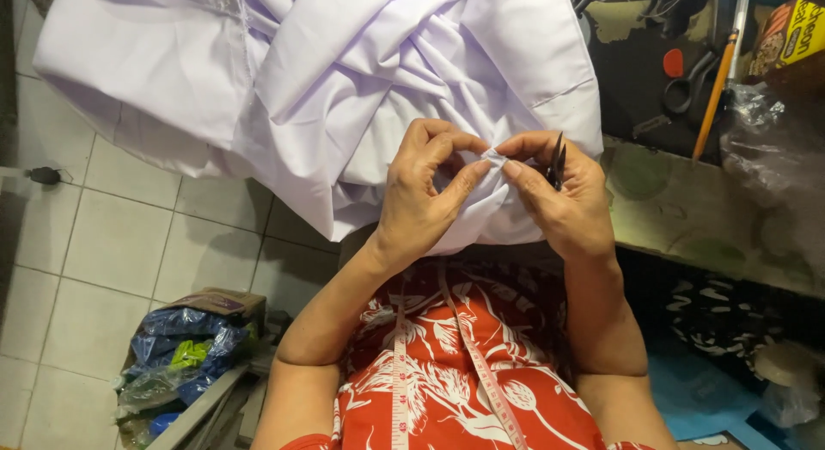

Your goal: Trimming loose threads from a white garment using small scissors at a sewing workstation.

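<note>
A large pale lilac cloth (pixel 326 80) lies bunched over my lap and spills toward the floor. My left hand (pixel 425 188) pinches a small fold of it between thumb and fingers. Right beside it, my right hand (pixel 554 192) pinches the same fold and also holds a small dark pair of snips (pixel 558 162), blades pointing up. A measuring tape (pixel 400 373) hangs round my neck over a red flowered top.
At the right stands a worn table (pixel 687 209) with scissors (pixel 687 85), an orange pencil (pixel 713 97), a box (pixel 786 33) and a clear plastic bag (pixel 773 158). A box of blue plastic bags (pixel 185 351) sits on the tiled floor (pixel 103 244) at lower left.
</note>
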